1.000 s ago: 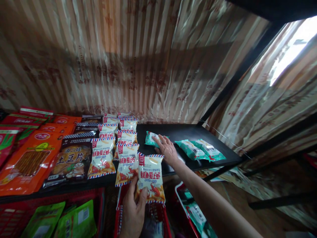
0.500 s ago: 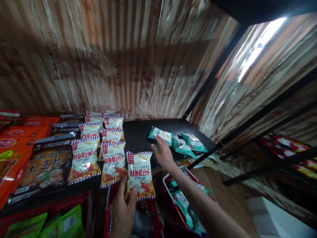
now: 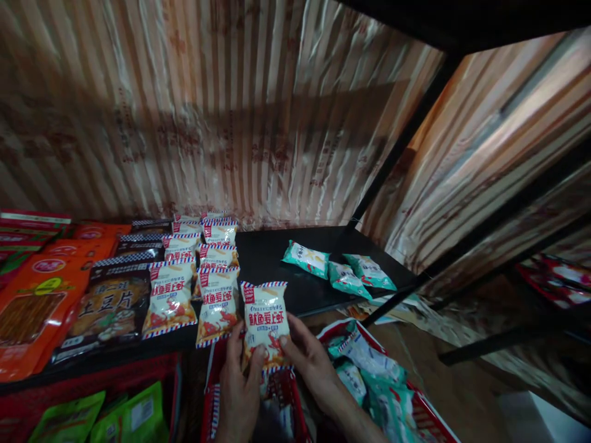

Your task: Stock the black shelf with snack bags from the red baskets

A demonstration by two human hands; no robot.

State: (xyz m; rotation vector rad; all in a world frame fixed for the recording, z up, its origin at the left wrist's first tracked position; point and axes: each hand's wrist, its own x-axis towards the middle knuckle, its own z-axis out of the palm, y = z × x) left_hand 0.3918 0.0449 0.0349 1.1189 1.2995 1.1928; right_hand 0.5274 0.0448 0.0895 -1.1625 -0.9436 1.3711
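Note:
A white snack bag (image 3: 265, 317) with blue-and-red striped ends and red lettering is held upright in front of the shelf edge. My left hand (image 3: 242, 375) grips its lower left side, thumb on the front. On its lower right side my right hand (image 3: 311, 363) also closes, thumb on the front and other fingers behind. Matching snack bags (image 3: 217, 301) stand in two rows on the black shelf (image 3: 263, 246), just left of the held one. Three green-and-white snack bags (image 3: 305, 258) lie flat on the shelf to the right.
Left on the shelf are brown bags (image 3: 113, 301) and orange bags (image 3: 41, 307). Below stand red baskets: one with green pouches (image 3: 133, 415), one under my hands (image 3: 295, 400), one with green-and-white bags (image 3: 388, 394). A black shelf post (image 3: 392, 147) rises at right.
My right hand has come back from the green-and-white bags to the white snack bag and taken hold of its right side. My left hand keeps its grip. The view has shifted slightly.

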